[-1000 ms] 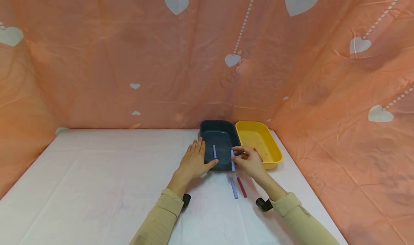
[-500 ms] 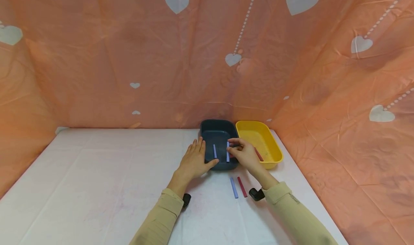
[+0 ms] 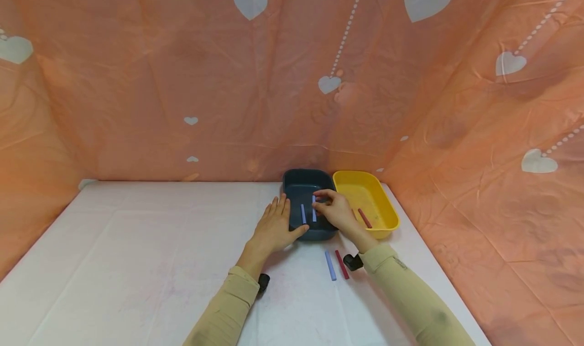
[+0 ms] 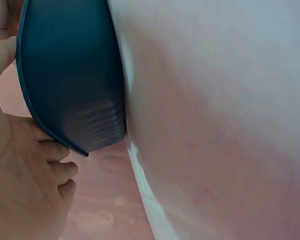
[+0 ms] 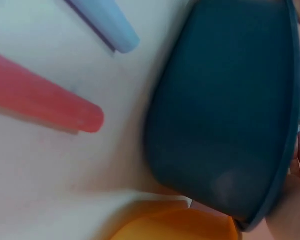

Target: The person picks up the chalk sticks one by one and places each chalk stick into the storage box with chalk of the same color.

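Observation:
My right hand (image 3: 335,211) pinches a blue chalk stick (image 3: 314,215) between thumb and fingers, over the dark blue tray (image 3: 298,176). Another blue chalk stick (image 3: 303,214) lies inside that tray. My left hand (image 3: 272,229) rests against the tray's left side with fingers straight and the thumb over the near rim; the left wrist view shows its fingertips by the tray's rim (image 4: 55,135). On the white table in front lie a third blue chalk stick (image 3: 330,266) and a red chalk stick (image 3: 341,264). The right wrist view shows their ends up close, but not the held chalk.
A yellow tray (image 3: 388,204) stands right beside the dark one, with a red chalk stick (image 3: 364,218) in it. Behind and to the sides hangs an orange curtain (image 3: 274,107) with white hearts. White cloth (image 3: 137,244) covers the table.
My right hand has carried the pinched blue chalk stick leftward and away from me, from the dark tray's near right corner to over its middle. My left hand has stayed put.

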Demonstrator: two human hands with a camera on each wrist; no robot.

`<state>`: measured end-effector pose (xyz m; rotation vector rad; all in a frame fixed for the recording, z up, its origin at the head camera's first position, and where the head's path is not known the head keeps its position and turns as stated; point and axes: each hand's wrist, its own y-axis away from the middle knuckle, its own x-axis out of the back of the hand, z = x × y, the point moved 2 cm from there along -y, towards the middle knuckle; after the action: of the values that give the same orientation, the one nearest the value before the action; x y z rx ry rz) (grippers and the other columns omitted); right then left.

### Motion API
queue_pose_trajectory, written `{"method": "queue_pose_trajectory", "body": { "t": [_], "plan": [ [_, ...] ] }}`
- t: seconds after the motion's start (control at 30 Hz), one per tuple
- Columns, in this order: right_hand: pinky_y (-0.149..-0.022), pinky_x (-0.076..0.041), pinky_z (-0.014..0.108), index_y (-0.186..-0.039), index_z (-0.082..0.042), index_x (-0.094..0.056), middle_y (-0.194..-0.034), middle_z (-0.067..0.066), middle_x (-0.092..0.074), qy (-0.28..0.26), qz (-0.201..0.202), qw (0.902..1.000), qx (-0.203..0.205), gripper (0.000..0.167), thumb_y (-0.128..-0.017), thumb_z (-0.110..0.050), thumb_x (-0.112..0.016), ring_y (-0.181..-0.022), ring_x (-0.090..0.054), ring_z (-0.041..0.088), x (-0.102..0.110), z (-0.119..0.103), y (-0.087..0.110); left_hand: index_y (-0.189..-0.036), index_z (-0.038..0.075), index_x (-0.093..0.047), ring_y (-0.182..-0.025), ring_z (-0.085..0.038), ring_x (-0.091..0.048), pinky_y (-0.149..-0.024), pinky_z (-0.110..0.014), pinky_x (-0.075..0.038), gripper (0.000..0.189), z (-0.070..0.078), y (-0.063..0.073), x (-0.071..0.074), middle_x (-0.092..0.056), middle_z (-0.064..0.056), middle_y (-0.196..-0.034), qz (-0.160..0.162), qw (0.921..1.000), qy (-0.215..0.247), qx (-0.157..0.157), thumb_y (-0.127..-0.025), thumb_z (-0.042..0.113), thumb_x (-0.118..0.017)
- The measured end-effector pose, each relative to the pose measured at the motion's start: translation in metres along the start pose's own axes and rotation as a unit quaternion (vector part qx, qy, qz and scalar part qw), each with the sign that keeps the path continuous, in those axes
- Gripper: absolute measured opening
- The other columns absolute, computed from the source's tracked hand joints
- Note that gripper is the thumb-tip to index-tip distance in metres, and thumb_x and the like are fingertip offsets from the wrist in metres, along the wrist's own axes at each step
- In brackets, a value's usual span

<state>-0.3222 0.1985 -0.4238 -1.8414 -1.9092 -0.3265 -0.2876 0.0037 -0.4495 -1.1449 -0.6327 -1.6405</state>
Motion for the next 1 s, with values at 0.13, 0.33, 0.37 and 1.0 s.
{"method": "queue_pose_trajectory", "body": {
  "t": [0.13, 0.33, 0.37, 1.0],
  "plan": [
    [-0.071, -0.063, 0.037, -0.124, 0.007, -0.068, -0.108, 0.020, -0.069, 0.005, -0.007, 1.0000, 0.005, 0.032, -0.094, 0.000, -0.074, -0.070, -0.073, 0.023, -0.006, 0.003, -0.009, -0.162, -0.006, -0.023, -0.159, -0.039, -0.011, -0.128, -0.051, -0.014, 0.100, 0.000, 0.001, 0.000, -0.012, -0.021, -0.172, -0.003, 1.0000, 0.004, 0.002, -0.100, 0.065, -0.054],
    [-0.067, -0.063, 0.035, -0.121, 0.007, -0.070, -0.103, 0.018, -0.070, 0.019, -0.014, 0.9997, -0.003, 0.029, -0.093, 0.000, -0.074, -0.065, -0.072, 0.018, -0.013, 0.007, -0.018, -0.161, -0.007, -0.024, -0.159, -0.039, -0.011, -0.128, -0.051, -0.014, 0.099, 0.000, 0.002, 0.000, -0.013, -0.021, -0.172, 0.000, 1.0000, 0.010, 0.002, -0.100, 0.065, -0.054],
    [-0.067, -0.063, 0.034, -0.121, 0.006, -0.070, -0.103, 0.018, -0.070, 0.022, -0.015, 0.9996, -0.007, 0.029, -0.093, 0.000, -0.074, -0.065, -0.072, 0.017, -0.014, 0.008, -0.019, -0.161, -0.007, -0.023, -0.159, -0.039, -0.011, -0.128, -0.051, -0.014, 0.100, 0.000, 0.002, -0.001, -0.013, -0.021, -0.172, 0.000, 0.9999, 0.011, 0.002, -0.100, 0.065, -0.054],
    [-0.070, -0.064, 0.035, -0.120, 0.008, -0.068, -0.104, 0.019, -0.070, 0.034, -0.079, 0.9927, -0.084, 0.027, -0.094, 0.001, -0.068, -0.074, -0.073, 0.022, -0.025, 0.016, -0.035, -0.162, -0.006, -0.022, -0.159, -0.039, -0.012, -0.128, -0.050, -0.014, 0.100, -0.002, -0.002, -0.001, -0.013, -0.021, -0.172, -0.004, 1.0000, -0.002, 0.001, -0.100, 0.066, -0.053]
  ]
}}
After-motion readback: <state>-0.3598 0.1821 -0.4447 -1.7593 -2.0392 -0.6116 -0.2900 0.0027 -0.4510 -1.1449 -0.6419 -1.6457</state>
